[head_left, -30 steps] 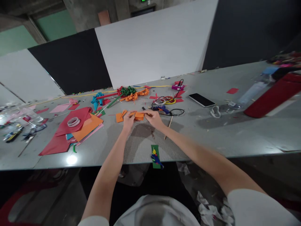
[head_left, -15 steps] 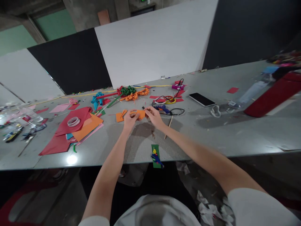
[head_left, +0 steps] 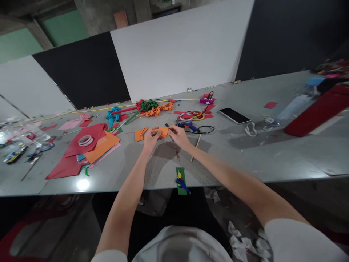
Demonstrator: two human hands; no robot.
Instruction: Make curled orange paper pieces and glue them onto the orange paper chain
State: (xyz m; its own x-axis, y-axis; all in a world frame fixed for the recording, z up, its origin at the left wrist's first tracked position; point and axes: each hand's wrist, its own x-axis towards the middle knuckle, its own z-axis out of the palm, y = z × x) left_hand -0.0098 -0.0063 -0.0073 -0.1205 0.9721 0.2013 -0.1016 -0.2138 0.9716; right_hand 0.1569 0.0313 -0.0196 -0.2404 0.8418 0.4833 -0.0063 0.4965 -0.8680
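Observation:
A small piece of orange paper (head_left: 163, 131) is held between my two hands above the grey table. My left hand (head_left: 151, 137) pinches its left part, fingers closed on it. My right hand (head_left: 176, 134) grips its right edge between thumb and fingertips. Just left of my left hand lies another orange paper piece (head_left: 139, 135) with a folded strip on it. Beyond my right hand is a blue glue gun (head_left: 188, 126) with a black cord. A thin wooden stick (head_left: 196, 147) lies under my right forearm.
Stacked red and orange paper (head_left: 101, 148) with tape rolls (head_left: 85, 140) lies left. Paper flowers (head_left: 147, 105) sit at the back. A phone (head_left: 234, 115), a red bottle (head_left: 317, 111) and a clear bottle (head_left: 293, 105) are right. Blue-yellow scissors (head_left: 182, 183) lie on green paper at the front edge.
Both hands stay in nearly the same place with the orange paper between them. My right fingertips have shifted slightly along its right edge.

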